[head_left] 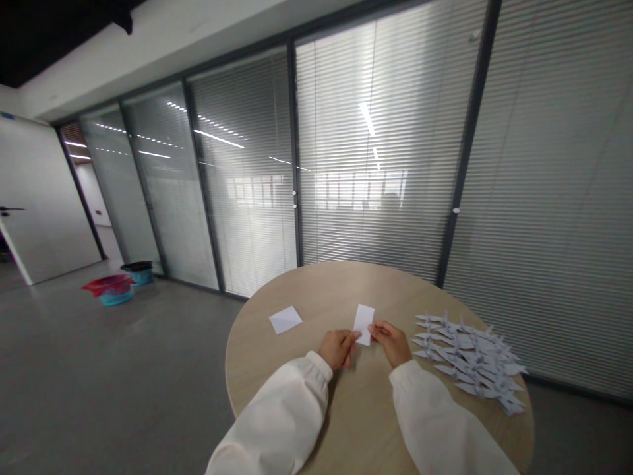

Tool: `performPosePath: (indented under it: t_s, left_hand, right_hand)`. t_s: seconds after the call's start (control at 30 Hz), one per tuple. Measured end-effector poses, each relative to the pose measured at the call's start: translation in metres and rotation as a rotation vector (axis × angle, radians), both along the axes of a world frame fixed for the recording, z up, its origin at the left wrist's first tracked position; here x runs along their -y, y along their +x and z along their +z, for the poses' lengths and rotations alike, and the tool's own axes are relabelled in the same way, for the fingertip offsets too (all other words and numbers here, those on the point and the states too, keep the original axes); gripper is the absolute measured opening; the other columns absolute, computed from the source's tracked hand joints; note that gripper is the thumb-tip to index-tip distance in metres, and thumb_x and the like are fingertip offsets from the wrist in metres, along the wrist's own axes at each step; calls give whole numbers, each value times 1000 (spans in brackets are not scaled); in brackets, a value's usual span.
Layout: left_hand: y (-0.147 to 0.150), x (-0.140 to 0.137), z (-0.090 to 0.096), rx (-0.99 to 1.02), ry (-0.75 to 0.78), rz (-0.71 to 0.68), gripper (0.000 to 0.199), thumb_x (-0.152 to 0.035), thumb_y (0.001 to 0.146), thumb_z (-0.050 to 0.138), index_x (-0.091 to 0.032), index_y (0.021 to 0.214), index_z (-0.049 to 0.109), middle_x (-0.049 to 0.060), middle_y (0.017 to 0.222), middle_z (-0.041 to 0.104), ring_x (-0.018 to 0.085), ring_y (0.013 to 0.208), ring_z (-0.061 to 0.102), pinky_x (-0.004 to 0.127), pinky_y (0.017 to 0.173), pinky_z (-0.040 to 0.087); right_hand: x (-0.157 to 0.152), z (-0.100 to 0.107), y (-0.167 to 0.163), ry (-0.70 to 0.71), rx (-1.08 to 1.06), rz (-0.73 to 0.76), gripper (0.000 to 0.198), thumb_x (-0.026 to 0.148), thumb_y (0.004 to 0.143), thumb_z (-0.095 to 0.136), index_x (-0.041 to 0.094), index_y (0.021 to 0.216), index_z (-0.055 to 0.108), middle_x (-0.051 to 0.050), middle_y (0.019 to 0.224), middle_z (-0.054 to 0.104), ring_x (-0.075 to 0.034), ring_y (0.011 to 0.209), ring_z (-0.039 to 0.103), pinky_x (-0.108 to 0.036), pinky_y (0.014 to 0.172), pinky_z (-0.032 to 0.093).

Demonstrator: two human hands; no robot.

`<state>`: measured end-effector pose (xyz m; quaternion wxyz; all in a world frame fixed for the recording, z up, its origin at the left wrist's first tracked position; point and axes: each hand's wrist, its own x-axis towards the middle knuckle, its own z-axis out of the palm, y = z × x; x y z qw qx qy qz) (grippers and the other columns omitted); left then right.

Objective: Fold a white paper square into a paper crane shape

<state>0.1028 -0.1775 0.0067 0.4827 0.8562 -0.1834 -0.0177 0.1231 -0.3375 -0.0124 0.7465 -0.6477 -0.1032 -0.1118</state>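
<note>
I have a folded white paper strip pinched at its near end between both hands, just above the round wooden counter, near its middle. My left hand has its grip closed on the strip's near left corner; my right hand closes on the near right edge. The paper looks very light and thin, limp unless creased, and I judge it would crumple or tear under a hard squeeze, so fingertips at the edges seem the place to hold it. A second white sheet lies flat to the left. A pile of folded paper cranes lies on the right.
</note>
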Motion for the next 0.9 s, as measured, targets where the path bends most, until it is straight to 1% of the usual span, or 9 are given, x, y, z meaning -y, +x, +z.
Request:
performPosePath:
  t_s: [0.1,0.17,0.27,0.33,0.4,0.47,0.53,0.67,0.9]
  left_hand:
    - [0,-2,1,96,31,44,54,-59,76,26,-15,53,47,-4,34,43,8,36,42,21,51,37]
    - [2,-2,-2,54,5,26,54,-60,76,26,-15,56,49,-4,35,44,9,35,41,21,48,36]
    - [6,-1,-9,-64,-87,-38,54,-61,76,26,-14,65,50,-2,41,51,10,36,44,21,43,35]
    - [10,1,-13,-75,-159,-48,51,-60,75,29,-14,74,50,0,49,56,11,40,49,21,43,36]
    - [13,1,-15,-39,-223,-13,47,-59,74,35,-15,78,49,0,55,57,11,44,51,21,43,37]
    - [15,0,-15,9,-254,51,43,-57,73,39,-15,75,48,-1,54,55,10,44,51,20,42,37]
    - [15,-1,-14,68,-241,98,41,-55,73,41,-15,70,47,-2,51,52,9,42,48,20,43,36]
    - [10,-3,-8,183,-165,113,38,-50,77,39,-15,66,47,-2,48,50,8,42,46,19,45,35]
    - [10,-2,-7,129,-166,139,38,-52,76,38,-16,66,45,-3,52,49,9,44,46,20,43,34]
  right_hand:
    - [0,0,-1,-3,-1,8,41,49,55,67,13,76,64,-8,69,66,-20,64,60,-33,65,48]
    - [-1,2,-2,-1,-7,6,43,50,55,67,13,76,64,-8,70,67,-21,65,61,-33,65,48]
    - [-1,5,-4,-6,-12,-4,46,53,51,67,13,73,64,-8,70,67,-21,64,61,-34,64,49]
    - [-2,6,-5,-20,-19,-3,47,54,50,68,13,71,64,-8,68,67,-21,63,61,-34,63,49]
    - [-3,6,-6,-39,-31,13,47,55,50,68,13,71,64,-8,67,67,-22,63,61,-34,63,49]
    - [-4,6,-6,-52,-37,44,46,54,50,68,13,70,64,-9,68,67,-22,65,61,-34,64,49]
    - [-4,5,-6,-54,-36,78,45,54,51,67,13,70,64,-9,69,67,-22,66,61,-35,65,49]
    - [-5,2,-4,-45,-39,101,45,53,51,68,13,70,63,-9,69,66,-22,66,61,-36,66,48]
    - [-5,1,-5,-54,-34,130,42,52,52,69,13,69,63,-8,67,66,-21,64,61,-34,64,48]
